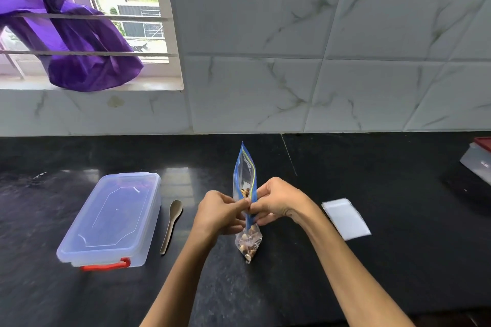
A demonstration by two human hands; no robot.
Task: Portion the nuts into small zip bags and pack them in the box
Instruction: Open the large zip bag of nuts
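Worktop (345,287): black, polished, carrying all that we list below. Box (113,216): clear plastic with a red clasp at its near end, lid on, lying to our left and well apart from the hands; we judge it must be opened before anything is packed. Large zip bag of nuts (245,194): blue-edged, standing upright at centre with its base touching the worktop, nuts gathered at the bottom and a few higher up. Left hand (223,211) and right hand (279,200): both pinch the bag's blue zip edge from opposite sides, so each grip is clamped on the bag; we cannot tell whether the seal is open or closed under the fingers. Small zip bags (345,218): a flat pale stack to our right, near the right forearm, untouched. Spoon (171,225): beige, lying between box and bag, bowl pointing away. Hazards as we judge them: pulling the seal apart too sharply could jerk the bag and scatter nuts over the worktop; loosening either pinch could let the bag topple; the right forearm could sweep the small bags aside.
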